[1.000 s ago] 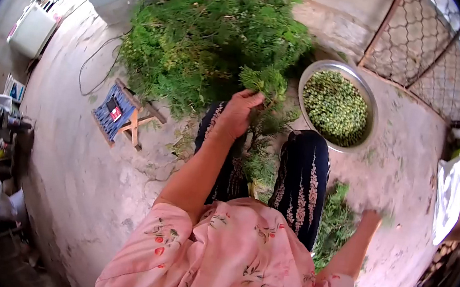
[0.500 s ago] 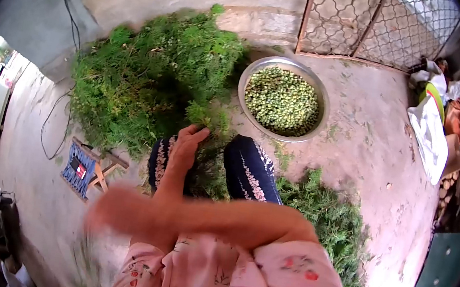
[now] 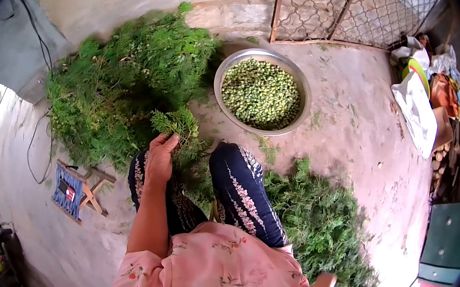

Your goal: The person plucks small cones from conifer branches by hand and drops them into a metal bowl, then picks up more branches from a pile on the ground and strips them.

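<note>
My left hand (image 3: 161,155) is closed, thumb against fingers, on a green conifer sprig (image 3: 178,123) above my left knee. A large heap of leafy branches (image 3: 135,74) lies just beyond this hand. Small green cones or berries fill a wide metal basin (image 3: 305,104), ahead and to the right. Of my right arm (image 3: 325,285), only a bit shows at my right side; the hand is hidden. More cut green sprigs (image 3: 323,224) lie on the floor beside my right leg.
A small folding stool (image 3: 69,192) with a blue woven seat stands at the left, a small dark-and-red item on it. A cable (image 3: 31,148) loops over the floor. A metal lattice gate (image 3: 355,15) is at the back. White sacks (image 3: 417,112) and firewood (image 3: 440,161) lie right.
My right arm, which reached blurred across my body to the left, has swung back to my right side. The sprig in my left hand now stands out above the fingers. The view has shifted slightly.
</note>
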A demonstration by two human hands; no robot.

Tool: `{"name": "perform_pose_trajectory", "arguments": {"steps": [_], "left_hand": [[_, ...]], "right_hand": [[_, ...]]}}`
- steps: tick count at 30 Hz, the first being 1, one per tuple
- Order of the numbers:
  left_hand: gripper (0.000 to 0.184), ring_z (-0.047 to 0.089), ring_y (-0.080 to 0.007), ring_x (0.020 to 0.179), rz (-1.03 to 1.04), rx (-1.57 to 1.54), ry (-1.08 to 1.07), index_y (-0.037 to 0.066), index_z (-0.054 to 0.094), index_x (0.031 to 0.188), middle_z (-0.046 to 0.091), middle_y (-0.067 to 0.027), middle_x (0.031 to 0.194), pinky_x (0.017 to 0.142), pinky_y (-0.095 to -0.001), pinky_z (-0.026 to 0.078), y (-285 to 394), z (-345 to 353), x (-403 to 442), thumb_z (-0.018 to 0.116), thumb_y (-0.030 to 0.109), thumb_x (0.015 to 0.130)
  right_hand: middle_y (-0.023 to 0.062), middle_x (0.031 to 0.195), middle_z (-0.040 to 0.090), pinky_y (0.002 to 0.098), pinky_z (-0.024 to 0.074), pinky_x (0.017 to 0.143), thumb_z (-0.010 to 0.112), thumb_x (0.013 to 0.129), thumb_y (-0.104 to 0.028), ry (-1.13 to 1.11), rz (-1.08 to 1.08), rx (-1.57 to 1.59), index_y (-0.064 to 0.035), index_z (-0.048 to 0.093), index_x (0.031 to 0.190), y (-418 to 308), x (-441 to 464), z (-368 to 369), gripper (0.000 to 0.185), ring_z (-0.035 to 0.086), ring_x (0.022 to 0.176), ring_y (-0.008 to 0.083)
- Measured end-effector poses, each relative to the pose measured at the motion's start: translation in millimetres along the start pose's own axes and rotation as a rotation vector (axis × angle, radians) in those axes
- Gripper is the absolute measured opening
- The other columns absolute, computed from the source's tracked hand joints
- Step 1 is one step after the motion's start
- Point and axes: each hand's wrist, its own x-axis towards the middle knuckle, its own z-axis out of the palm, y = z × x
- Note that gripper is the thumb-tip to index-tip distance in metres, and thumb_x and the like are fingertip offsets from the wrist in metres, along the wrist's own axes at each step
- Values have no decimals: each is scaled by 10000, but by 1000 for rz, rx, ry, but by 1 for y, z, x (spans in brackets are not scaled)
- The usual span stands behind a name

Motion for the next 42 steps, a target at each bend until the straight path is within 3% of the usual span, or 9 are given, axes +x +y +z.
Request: {"name": "perform_pose_trajectory", "arguments": {"steps": [6,9,12,15,22,33,37,40,42], "left_hand": [[318,501,-141,770,266,33,-155,-19,516,993,552,-49,858,749,-264,395,-10,29,-5,622,191,779],[251,504,-120,695,328,564,-23,-36,587,910,589,-41,769,667,-256,396,47,62,-49,565,181,788],[286,513,-142,714,140,360,-44,-39,569,953,582,-63,824,695,-265,403,42,53,-35,575,193,787],[341,519,-162,735,117,671,188,-31,548,1007,565,-90,910,721,-276,407,25,39,-30,601,216,779],[356,506,-159,875,17,-122,-173,-28,486,1079,553,-63,965,786,-299,397,20,9,-15,604,156,798],[424,493,-149,852,-10,-46,-81,-8,445,1087,526,-65,964,786,-284,396,-1,21,8,669,110,746],[424,489,-147,855,-37,-15,-34,-14,451,1067,518,-61,962,785,-282,393,-2,22,10,675,149,747],[403,497,-139,848,-3,-43,-34,-25,470,1049,536,-59,938,774,-271,399,2,29,2,670,160,751],[382,503,-134,843,1,-11,-54,-25,492,1041,549,-59,930,766,-269,404,2,32,-1,662,167,758]], "right_hand": [[61,910,597,340,473,669,470,800,-224,210,-285,2,-88,590,977,-74,55,-52,253,567,760,190],[62,892,603,342,475,665,479,794,-231,335,-417,42,-91,600,960,-119,67,-89,249,571,746,191],[63,875,609,344,476,661,487,788,-238,383,-450,68,-93,610,944,-129,65,-106,246,574,733,192],[64,858,615,346,477,656,496,781,-245,313,-329,26,-96,619,927,-85,54,-89,243,578,719,193],[66,817,629,350,480,646,516,767,-262,-68,197,-42,-102,642,889,78,-43,9,238,587,688,194],[70,753,651,356,484,630,548,744,-288,-677,588,31,-111,677,829,212,-151,68,236,602,639,197],[171,755,609,401,475,539,476,777,-140,372,378,-789,-50,643,734,294,-22,-66,194,603,708,279],[165,801,619,314,477,618,523,771,-128,886,-67,-67,-42,630,858,61,39,-124,162,596,687,274],[97,822,641,265,464,677,581,748,-81,727,-346,278,-39,623,959,-71,56,-99,219,571,690,134]]}}
